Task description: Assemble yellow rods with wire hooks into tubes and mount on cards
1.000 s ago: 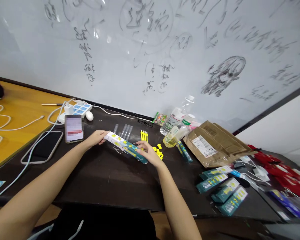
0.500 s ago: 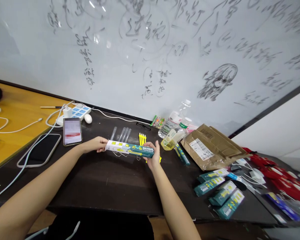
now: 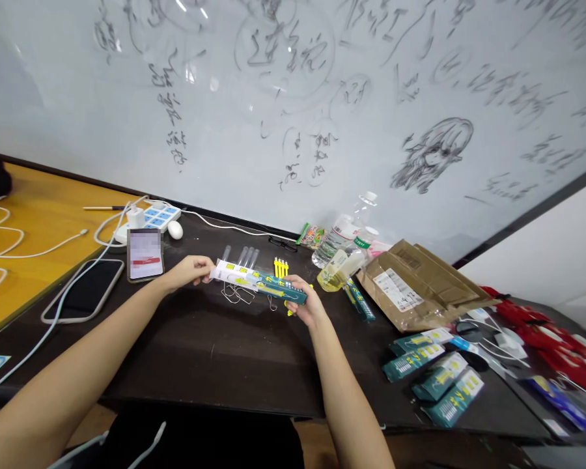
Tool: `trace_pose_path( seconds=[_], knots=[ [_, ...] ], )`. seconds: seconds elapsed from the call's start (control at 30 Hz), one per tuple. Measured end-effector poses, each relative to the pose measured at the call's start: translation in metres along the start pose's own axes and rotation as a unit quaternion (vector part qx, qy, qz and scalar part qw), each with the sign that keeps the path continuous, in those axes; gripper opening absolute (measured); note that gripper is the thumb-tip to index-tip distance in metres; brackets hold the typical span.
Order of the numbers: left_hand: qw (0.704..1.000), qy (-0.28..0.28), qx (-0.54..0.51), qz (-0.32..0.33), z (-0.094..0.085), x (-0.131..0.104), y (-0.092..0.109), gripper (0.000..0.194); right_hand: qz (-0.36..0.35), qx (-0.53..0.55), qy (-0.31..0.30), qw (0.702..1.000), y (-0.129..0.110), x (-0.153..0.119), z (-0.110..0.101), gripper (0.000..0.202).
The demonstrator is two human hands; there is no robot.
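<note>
A long, slim green-and-white cardboard box (image 3: 258,282) with yellow print is held crosswise above the dark table. My left hand (image 3: 195,270) pinches its white left end, fingers closed. Around the green right end my right hand (image 3: 306,301) is wrapped. Behind the box lie several clear plastic tubes (image 3: 248,256) and several yellow rods (image 3: 281,266). Thin wire hooks (image 3: 237,294) rest just below the box, partly hidden by it. More yellow pieces (image 3: 292,309) show beside my right hand.
Several similar green boxes (image 3: 452,396) lie at the right, near a brown parcel (image 3: 395,286). Bottles (image 3: 339,267) stand by the whiteboard. Phones (image 3: 85,292), cables and a power strip (image 3: 162,218) occupy the left. Red items (image 3: 557,345) sit far right.
The box has shifted slightly right and tilts down a little more at its right end. My right hand's fingers have closed further around it. The whole view has shifted slightly.
</note>
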State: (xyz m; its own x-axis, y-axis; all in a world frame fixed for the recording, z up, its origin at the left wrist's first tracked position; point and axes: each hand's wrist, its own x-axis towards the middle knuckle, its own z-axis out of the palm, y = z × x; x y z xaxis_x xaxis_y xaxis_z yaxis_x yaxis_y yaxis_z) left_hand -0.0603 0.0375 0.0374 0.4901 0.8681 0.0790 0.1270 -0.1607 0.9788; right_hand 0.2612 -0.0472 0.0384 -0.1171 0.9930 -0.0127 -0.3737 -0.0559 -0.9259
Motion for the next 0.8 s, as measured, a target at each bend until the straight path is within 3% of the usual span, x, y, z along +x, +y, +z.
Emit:
trace_pose_path(
  seconds=[0.2, 0.47, 0.63, 0.8],
  knots=[
    [0.992, 0.074, -0.106, 0.005, -0.004, 0.003, -0.001, 0.031, -0.034, 0.016, 0.015, 0.999, -0.005, 0.001, -0.009, 0.019],
    [0.994, 0.101, 0.017, 0.037, 0.009, 0.002, 0.007, 0.027, -0.037, 0.004, -0.014, 0.999, -0.001, -0.003, 0.007, 0.021],
    [0.986, 0.143, 0.051, 0.065, 0.006, -0.001, 0.018, 0.022, -0.019, -0.033, -0.042, 0.998, -0.002, -0.008, 0.011, 0.023],
    [0.984, 0.148, 0.07, 0.065, 0.001, 0.001, 0.015, 0.022, 0.023, -0.114, -0.076, 0.99, -0.002, -0.011, 0.008, 0.031]
  ],
)
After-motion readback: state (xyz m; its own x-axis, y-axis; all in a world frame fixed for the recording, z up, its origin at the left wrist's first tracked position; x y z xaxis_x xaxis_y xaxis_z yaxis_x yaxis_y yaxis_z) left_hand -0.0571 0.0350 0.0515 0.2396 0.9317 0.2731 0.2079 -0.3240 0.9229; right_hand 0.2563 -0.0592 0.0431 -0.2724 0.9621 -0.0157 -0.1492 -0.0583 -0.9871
